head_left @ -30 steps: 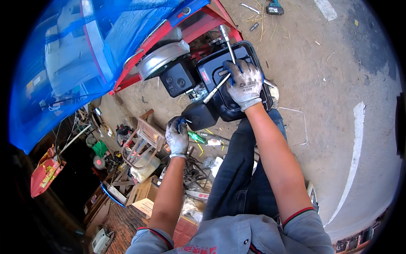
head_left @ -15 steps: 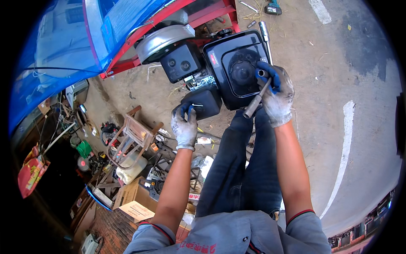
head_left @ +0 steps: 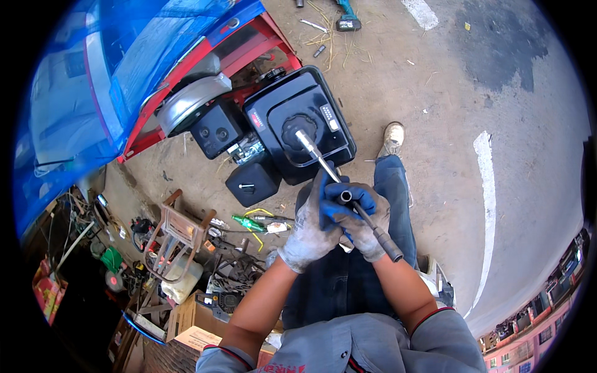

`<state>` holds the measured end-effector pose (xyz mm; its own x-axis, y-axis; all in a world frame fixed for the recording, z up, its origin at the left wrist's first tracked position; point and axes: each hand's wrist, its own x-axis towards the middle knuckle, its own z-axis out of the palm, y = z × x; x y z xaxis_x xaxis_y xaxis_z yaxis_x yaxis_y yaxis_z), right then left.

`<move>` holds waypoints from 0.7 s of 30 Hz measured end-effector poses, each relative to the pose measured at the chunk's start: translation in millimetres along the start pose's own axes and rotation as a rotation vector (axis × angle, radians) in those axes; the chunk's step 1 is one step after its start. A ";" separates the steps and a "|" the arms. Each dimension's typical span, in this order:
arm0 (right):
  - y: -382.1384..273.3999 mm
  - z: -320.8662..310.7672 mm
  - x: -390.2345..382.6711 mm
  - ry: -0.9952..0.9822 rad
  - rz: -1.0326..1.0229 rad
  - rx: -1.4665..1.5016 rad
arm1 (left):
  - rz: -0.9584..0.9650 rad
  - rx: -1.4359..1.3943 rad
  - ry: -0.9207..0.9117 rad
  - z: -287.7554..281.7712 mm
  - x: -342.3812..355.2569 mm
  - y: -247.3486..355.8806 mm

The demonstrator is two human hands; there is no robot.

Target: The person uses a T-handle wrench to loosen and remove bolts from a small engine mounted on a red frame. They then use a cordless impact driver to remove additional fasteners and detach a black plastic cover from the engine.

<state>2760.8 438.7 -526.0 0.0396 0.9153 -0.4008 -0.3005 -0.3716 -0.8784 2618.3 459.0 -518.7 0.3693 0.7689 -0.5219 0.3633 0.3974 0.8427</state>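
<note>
"Wrench (head_left: 317, 153): who had it?"
"Right hand (head_left: 372, 214) gripped it; left hand (head_left: 308, 230) had come off the black box (head_left: 258, 177), left, and closed on it too."
"Where?"
"Near side, far end over the tank (head_left: 334, 142), now in a two-handed hold."

You have two markings on the black tank (head_left: 281, 93) before you: a white label (head_left: 329, 117) with dark lines of print near its right edge, and a red mark (head_left: 256, 119) with small pale characters near its left edge; neither is clear enough to read. Your grey shirt (head_left: 373, 339) bears red characters, cut off by the lower edge of view. The battery (head_left: 348, 24) of the teal drill (head_left: 346, 9) shows pale marking, too small to read.
</note>
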 end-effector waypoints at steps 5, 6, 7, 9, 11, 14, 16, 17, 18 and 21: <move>3.3 -66.0 18.5 -0.063 0.077 -0.212 | -0.033 -0.047 -0.021 48.3 34.8 -7.6; 6.3 -82.5 26.2 -0.095 0.070 -0.244 | -0.042 -0.065 -0.026 59.3 43.4 -9.8; 10.0 -100.0 35.2 -0.133 0.062 -0.274 | -0.161 -0.172 -0.027 71.6 53.7 -11.5; 19.5 -134.8 54.1 -0.185 0.028 -0.353 | -0.216 -0.340 0.042 103.8 77.2 -12.2; 27.4 -173.0 75.7 -0.266 0.111 -0.305 | -0.223 -0.452 0.104 137.2 102.0 -7.9; 30.4 -219.6 109.3 -0.343 0.232 -0.270 | -0.245 -0.575 0.264 182.9 143.9 0.6; 27.4 -248.7 138.9 -0.424 0.142 -0.466 | -0.235 -0.647 0.411 212.4 173.8 0.7; 22.7 -262.2 152.5 -0.457 0.109 -0.626 | -0.255 -0.724 0.477 225.9 184.8 0.8; 19.4 -271.2 166.6 -0.527 0.090 -0.724 | -0.227 -0.805 0.532 233.6 194.2 -1.0; 19.1 -280.9 208.3 -0.688 -0.087 -0.881 | -0.144 -0.698 0.580 238.1 223.4 -19.4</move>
<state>3031.1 578.7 -699.5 -0.5896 0.7331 -0.3391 0.4678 -0.0323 -0.8832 2897.4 503.8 -683.2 -0.1950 0.7447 -0.6383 -0.2957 0.5759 0.7622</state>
